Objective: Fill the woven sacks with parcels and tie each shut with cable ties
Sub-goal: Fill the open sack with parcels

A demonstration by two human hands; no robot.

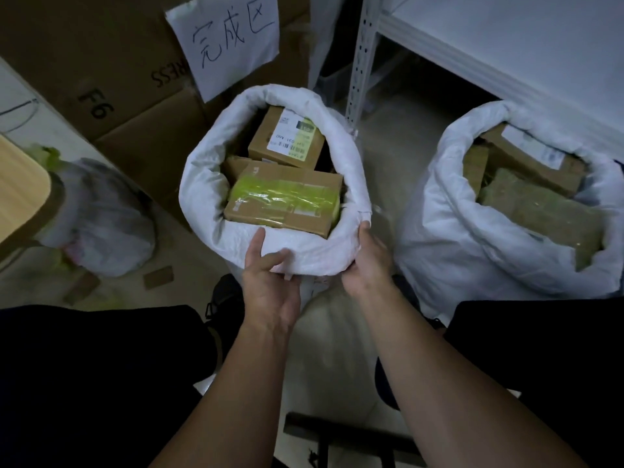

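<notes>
A white woven sack (202, 184) stands open between my knees with its rim rolled down. Cardboard parcels fill it: one wrapped in green-yellow tape (283, 201) lies in front, and one with a white label (287, 136) sits behind. My left hand (270, 275) grips the near rolled rim from below, thumb on top. At the near right of the rim, my right hand (368, 258) clasps the fabric. A second open white sack (472, 231) with parcels (533, 211) stands to the right. No cable tie is visible.
Large cardboard boxes (111, 79) with a handwritten paper sign (229, 38) stand behind the sack. A metal shelf upright (363, 59) and white shelf board (506, 38) are at the back right. A plastic bag (98, 217) and a wooden table corner (20, 190) are at left.
</notes>
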